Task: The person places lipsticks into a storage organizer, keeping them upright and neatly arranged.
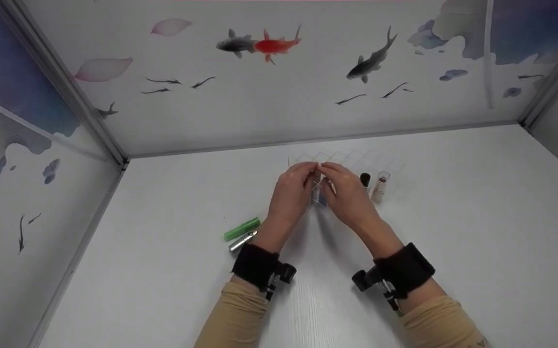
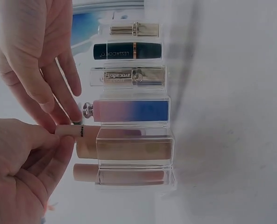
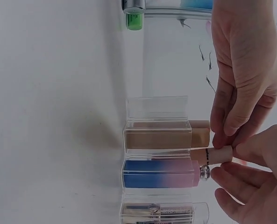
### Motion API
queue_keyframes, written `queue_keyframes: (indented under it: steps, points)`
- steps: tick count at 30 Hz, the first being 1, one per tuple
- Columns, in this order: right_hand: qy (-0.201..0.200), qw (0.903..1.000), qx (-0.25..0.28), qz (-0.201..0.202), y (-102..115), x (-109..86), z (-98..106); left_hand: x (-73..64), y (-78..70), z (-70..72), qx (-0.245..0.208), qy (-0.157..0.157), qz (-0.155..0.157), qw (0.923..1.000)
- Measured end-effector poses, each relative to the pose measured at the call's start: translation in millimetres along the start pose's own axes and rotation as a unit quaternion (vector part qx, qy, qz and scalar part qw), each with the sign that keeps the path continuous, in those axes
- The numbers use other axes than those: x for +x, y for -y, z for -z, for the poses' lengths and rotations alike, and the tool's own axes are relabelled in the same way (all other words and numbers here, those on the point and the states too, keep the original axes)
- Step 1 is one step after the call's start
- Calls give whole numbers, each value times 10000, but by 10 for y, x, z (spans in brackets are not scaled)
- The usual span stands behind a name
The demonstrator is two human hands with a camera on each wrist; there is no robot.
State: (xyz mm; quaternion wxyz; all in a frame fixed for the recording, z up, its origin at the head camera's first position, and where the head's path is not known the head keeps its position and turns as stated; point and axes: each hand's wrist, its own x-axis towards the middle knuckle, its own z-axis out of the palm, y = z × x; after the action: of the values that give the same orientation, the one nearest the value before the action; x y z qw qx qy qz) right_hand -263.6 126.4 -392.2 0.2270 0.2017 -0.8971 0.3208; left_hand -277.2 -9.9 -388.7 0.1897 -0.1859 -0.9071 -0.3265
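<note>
Both hands meet over a clear lipstick holder point(image 2: 136, 163). My left hand point(image 1: 290, 191) pinches the pale cap end point(image 2: 69, 130) of a slim lip tube between thumb and finger. The tube's other end lies inside a slot. My right hand point(image 1: 351, 195) is close beside it, fingers extended, with the thumb point(image 3: 250, 144) right at the cap's end. Beside the pinched tube stand a blue-and-pink lipstick point(image 3: 161, 173) with a silver knob and a beige tube point(image 3: 157, 139). Other slots hold a black lipstick point(image 2: 115, 51) and gold-cased ones, such as this lipstick point(image 2: 133, 30).
A green tube point(image 1: 242, 229) and a silver tube point(image 1: 242, 241) lie on the white table point(image 1: 163, 270) by my left forearm. A patterned wall panel point(image 1: 279, 106) rises behind the table. Black wrist straps carry small cameras.
</note>
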Motion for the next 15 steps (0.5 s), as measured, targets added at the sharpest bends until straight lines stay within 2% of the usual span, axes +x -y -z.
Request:
queue_keyframes:
  steps: [8,15]
  points:
    - [82,9998,-194,-26,-34,-23,-13,-23,-3,-37,103,169,8,9998]
    - [22,9997,-239,91,-26,4,-9,1,-5,-10,206,223,53,9995]
